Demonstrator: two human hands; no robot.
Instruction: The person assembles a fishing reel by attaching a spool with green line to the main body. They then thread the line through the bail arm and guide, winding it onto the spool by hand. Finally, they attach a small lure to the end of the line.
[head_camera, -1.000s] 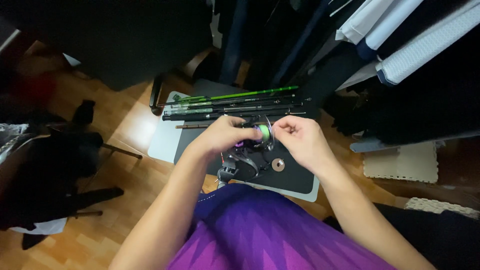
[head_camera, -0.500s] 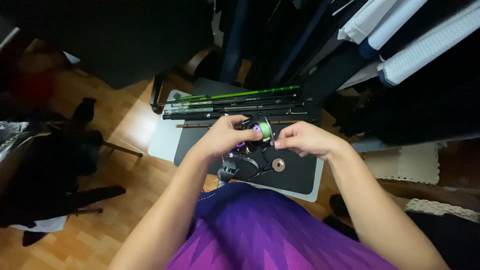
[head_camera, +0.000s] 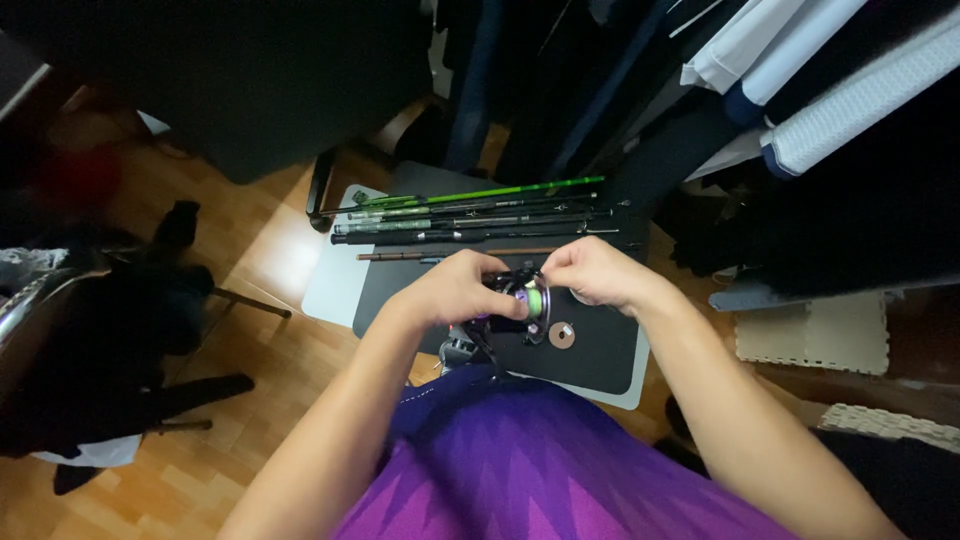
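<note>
Both hands meet over a dark mat on a small desk. The left hand is curled tight around a fishing reel. The right hand pinches its green spool. Rod pieces lie behind, clothes hang above, and the floor is wood.

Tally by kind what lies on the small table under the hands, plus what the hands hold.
Fishing rod sections, laid side by side at the far edge: 5, from the green one to the brown one
Fishing reel, held between left hand and right hand: 1
Small round disc: 1
Dark mat: 1
Total: 8
</note>
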